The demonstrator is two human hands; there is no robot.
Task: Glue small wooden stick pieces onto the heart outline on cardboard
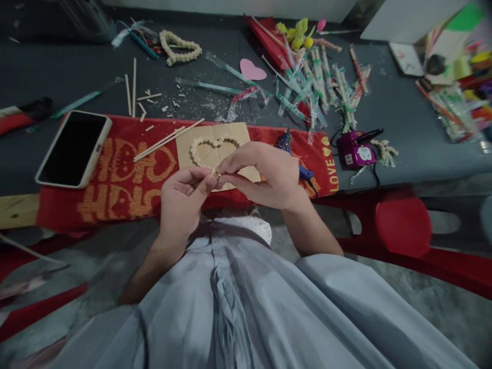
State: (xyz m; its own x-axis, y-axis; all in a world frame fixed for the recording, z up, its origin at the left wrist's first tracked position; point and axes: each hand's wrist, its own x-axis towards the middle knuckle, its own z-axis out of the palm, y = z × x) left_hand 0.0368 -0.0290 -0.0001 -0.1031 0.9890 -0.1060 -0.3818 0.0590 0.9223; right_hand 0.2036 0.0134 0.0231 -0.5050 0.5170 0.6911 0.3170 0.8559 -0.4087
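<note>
My left hand (184, 197) and my right hand (265, 171) meet at the table's front edge, fingertips pinched together. Between them is a small, pale, knobbly piece (216, 174), mostly covered by the fingers. Just beyond lies a heart-shaped outline (196, 146) built of short cream bits, on a square of brown cardboard (184, 136); my right hand hides its lower right side. To the left, two thin wooden sticks (165, 141) rest across a red towel (126, 169) and the cardboard. A blue glue gun (305, 173) lies partly behind my right hand.
A phone (73, 148) lies at the left. Another cream heart frame (180, 48), a pink paper heart (252, 69) and wrapped stick bundles (319, 77) sit farther back. A purple device (355, 149) with a cable is at right. Red stools (403, 225) stand by the table.
</note>
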